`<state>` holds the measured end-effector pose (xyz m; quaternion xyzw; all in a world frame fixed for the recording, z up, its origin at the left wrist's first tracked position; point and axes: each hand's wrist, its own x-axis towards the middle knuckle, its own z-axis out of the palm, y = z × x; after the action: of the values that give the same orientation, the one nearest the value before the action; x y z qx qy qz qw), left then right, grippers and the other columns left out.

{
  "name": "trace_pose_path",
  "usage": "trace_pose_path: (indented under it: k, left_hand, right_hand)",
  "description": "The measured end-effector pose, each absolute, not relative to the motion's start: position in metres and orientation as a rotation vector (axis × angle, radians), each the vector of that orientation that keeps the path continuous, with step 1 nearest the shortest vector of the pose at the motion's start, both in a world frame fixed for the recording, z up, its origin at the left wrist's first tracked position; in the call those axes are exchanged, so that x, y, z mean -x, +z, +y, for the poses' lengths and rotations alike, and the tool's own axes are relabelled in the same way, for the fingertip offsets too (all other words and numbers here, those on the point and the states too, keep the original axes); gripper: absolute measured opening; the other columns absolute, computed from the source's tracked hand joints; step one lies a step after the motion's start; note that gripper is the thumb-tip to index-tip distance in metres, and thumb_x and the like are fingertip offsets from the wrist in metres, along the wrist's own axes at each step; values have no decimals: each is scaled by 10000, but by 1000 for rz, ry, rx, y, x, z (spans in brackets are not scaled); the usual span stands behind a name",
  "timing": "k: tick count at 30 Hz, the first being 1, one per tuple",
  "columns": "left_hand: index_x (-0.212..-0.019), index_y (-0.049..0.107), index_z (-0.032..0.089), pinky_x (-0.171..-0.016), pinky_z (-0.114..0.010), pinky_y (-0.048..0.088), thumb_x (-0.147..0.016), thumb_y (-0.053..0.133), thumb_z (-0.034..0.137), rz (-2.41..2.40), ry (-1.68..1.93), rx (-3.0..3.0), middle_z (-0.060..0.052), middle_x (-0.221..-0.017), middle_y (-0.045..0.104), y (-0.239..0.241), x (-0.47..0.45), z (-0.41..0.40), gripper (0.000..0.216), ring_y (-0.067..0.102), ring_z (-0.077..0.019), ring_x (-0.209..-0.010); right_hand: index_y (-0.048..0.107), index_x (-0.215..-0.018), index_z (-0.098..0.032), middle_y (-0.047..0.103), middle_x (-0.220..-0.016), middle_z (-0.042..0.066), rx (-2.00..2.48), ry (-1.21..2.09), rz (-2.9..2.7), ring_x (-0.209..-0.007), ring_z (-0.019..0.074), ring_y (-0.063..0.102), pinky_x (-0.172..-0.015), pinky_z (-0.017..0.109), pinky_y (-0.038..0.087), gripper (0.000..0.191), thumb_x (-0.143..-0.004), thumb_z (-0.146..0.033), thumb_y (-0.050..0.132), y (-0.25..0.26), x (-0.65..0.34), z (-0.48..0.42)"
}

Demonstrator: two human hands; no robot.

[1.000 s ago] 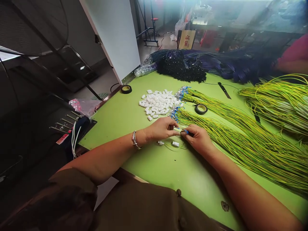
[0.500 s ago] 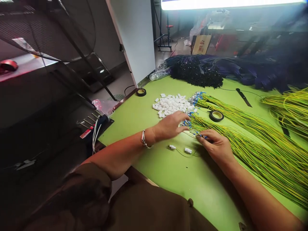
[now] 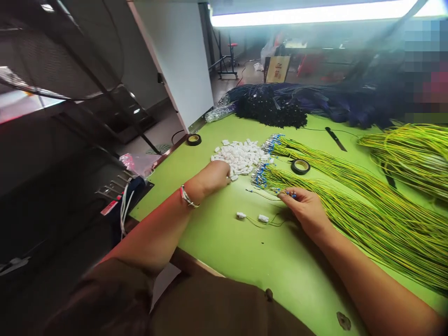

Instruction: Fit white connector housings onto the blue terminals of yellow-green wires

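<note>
My left hand is at the near left edge of a heap of white plastic connector housings. Its fingers curl down and inward; their tips and anything between them are hidden. My right hand pinches several yellow-green wires with blue-collared terminals between thumb and fingers. One loose wire end sticks out to the left of it. Closer to me lie two white housings fitted on wires, one on the left and one on the right.
Long bundles of yellow-green wire stretch right across the green table. Rolls of black tape lie mid-table and at the left edge. A dark blade-like tool and piled black-ended wires are farther back.
My left hand has moved left and its fingers have curled at the white heap. My right hand keeps its pinch on the wires. The whole view has shifted slightly.
</note>
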<state>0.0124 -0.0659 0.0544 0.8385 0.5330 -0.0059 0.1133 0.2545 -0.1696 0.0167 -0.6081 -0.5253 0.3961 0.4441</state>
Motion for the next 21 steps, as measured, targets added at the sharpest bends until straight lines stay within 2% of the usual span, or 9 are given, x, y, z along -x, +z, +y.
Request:
trace_pose_path:
  k: [5, 8, 12, 14, 17, 21]
  left_hand:
    - [-925, 742, 193, -784, -272, 458, -720, 492, 137, 1543, 76, -2468, -61, -945, 723, 65, -1, -59, 328, 636, -203, -868]
    - [-909, 739, 182, -810, -271, 461, -737, 470, 138, 1540, 156, -2455, -54, -970, 714, 67, -1, -58, 322, 629, -191, -888]
    - [-970, 715, 166, -808, -267, 452, -775, 477, 136, 1490, 273, -2443, -69, -935, 704, 68, -3, -61, 309, 617, -172, -854]
    - [-965, 705, 154, -745, -267, 456, -786, 508, 159, 1558, 443, -2330, -67, -837, 696, 74, 4, -59, 267, 612, -156, -739]
    - [-855, 695, 139, -609, -256, 437, -795, 565, 240, 1703, 591, -2077, -39, -625, 639, 84, 20, -54, 175, 562, -126, -534]
    - [-672, 670, 142, -527, -254, 383, -724, 661, 367, 1693, 256, -2014, -20, -464, 552, 82, 23, -55, 231, 510, -131, -444]
  right_hand:
    - [650, -654, -140, 483, -543, -19, 1526, 958, -1339, -516, 99, 367, -505, 255, 293, 284, -677, -423, 649, 15, -254, -163]
    - [630, -619, -142, 465, -528, -27, 1534, 963, -1347, -508, 94, 358, -503, 253, 295, 280, -668, -417, 646, 16, -254, -161]
    - [649, -671, -152, 450, -503, -38, 1559, 954, -1358, -472, 91, 344, -476, 253, 283, 283, -694, -434, 645, 19, -254, -165]
    - [650, -671, -161, 478, -515, -31, 1545, 958, -1388, -467, 96, 365, -465, 255, 284, 276, -696, -435, 663, 19, -255, -167]
    - [653, -687, -175, 490, -496, -26, 1489, 1001, -1378, -450, 108, 387, -433, 257, 277, 241, -718, -414, 670, 17, -257, -167]
    - [664, -710, -179, 457, -446, -36, 1468, 1035, -1361, -421, 108, 375, -404, 256, 254, 224, -722, -402, 685, 14, -258, -167]
